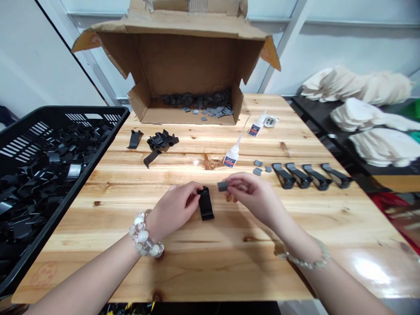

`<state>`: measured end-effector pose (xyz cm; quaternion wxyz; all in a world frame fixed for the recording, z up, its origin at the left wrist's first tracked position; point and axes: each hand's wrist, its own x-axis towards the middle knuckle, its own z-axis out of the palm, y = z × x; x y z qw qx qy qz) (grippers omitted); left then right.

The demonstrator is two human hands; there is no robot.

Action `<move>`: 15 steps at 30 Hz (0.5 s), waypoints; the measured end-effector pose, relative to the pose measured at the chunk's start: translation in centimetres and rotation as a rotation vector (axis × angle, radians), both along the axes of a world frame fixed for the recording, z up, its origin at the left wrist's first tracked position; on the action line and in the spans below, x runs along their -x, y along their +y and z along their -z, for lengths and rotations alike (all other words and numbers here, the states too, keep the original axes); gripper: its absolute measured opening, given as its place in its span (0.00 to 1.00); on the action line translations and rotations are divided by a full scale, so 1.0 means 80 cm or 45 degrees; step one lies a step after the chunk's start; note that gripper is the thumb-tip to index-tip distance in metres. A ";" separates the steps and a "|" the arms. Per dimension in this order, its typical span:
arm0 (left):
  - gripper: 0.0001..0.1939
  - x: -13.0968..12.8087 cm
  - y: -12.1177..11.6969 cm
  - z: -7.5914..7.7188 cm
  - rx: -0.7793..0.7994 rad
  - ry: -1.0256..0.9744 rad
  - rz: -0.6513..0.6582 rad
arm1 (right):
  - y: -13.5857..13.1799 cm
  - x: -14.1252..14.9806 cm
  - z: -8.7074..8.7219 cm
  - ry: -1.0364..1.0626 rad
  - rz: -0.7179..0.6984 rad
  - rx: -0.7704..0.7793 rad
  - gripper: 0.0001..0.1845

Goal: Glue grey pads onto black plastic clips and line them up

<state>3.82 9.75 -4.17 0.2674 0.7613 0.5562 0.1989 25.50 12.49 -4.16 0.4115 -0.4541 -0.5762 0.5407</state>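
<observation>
A pale pine table [234, 271] with brown knots and a glossy finish is set against white panelled walls. A torn brown cardboard box [182, 53] stands at its far edge, with small grey rectangular pads [194, 102] heaped inside. A black slotted plastic crate [57, 118] piled with black clips [42, 195] is placed at the left edge. Cream fabric bundles [363, 115] are stacked on a dark surface to the right. Two white glue bottles [231, 156] bear blue-and-red labels, but no writing can be read. Four black angled clips [310, 176] are lined up on the table at the right.

The left hand [174, 211] is curled, its fingers [194, 195] clenched on the upper end of a flat black clip [206, 204] resting on the table. The right hand [254, 197] is held just beside it, its fingers [236, 182] pinching a small grey pad [222, 186] just apart from the clip.
</observation>
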 end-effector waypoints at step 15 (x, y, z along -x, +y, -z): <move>0.33 0.014 0.010 -0.005 -0.208 0.060 0.280 | 0.088 -0.025 0.011 -0.722 0.231 -0.321 0.23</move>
